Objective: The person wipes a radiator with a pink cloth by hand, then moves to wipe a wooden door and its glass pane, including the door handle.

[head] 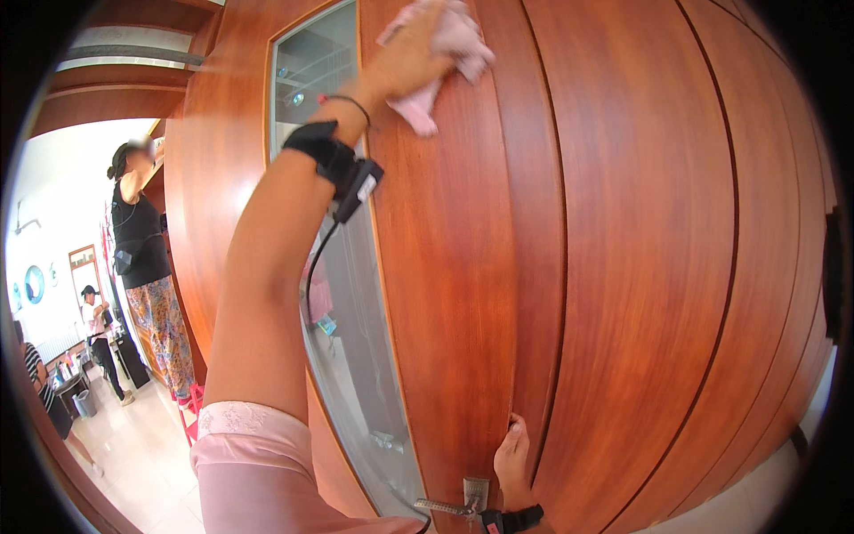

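My left hand [417, 60], slightly blurred, is raised high on a reddish-brown wooden door [447, 267] and holds a crumpled pink cloth [464, 40] against the surface. A black strap with a small device sits on that forearm. Low on the door, my right hand [512, 444] has its fingers curled at the door's vertical edge, with a black band at the wrist. Beside it is a metal door handle [444, 507] on a plate. A narrow glass pane [353, 374] runs down the door, partly behind my left arm.
Wooden panels [640, 233] with dark grooves extend to the right. At the left, a person [143, 233] stands raised on a red step ladder [191, 417]. Farther back are another person [100, 334], a partly visible person, a cluttered desk and a grey bin [83, 404].
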Tool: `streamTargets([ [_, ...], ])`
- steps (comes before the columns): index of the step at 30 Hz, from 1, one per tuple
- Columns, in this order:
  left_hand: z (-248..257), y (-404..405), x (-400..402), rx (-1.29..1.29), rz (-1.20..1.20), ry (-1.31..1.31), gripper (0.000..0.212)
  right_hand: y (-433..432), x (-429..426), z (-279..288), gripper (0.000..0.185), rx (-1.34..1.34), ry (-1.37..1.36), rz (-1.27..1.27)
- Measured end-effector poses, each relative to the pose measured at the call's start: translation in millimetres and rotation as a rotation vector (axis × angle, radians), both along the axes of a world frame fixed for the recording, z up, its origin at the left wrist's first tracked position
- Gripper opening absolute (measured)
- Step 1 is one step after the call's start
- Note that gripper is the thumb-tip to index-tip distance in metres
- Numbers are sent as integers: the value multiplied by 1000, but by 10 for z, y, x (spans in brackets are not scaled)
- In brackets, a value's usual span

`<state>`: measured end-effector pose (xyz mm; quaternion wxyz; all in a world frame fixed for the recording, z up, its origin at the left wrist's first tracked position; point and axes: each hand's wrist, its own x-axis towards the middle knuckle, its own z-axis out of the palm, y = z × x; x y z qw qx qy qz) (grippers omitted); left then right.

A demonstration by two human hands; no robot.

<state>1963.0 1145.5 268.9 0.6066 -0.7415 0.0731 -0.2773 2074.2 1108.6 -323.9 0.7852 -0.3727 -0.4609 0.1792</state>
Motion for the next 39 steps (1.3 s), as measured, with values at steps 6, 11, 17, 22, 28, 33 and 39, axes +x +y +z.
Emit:
streamTargets([
  [6, 344, 384, -214, 119, -70, -560, 37, -37, -40, 80, 47, 28, 6, 1],
  [11, -675, 255, -91, -61, -171, -295, 44, -25, 5, -9, 47, 41, 51, 20],
  [17, -2644, 69, -381, -556, -82, -134, 73, -241, -31, 119, 41, 27, 71, 32],
  [22, -4668, -26, -792, -687, 166, 57, 68, -223, -44, 97, 38, -7, 138, 77],
  [28, -4777, -124, -763, -1212, 537, 265, 43, -263, 174, 199, 48, -30, 134, 194],
  [33, -3545, -106, -483, -677, -146, -424, 67, -291, 347, -360, 63, -251, 262, 379],
  [39, -5132, -298, -211, -571, 135, 47, 63, -507, 268, -559, 66, -275, 252, 469],
])
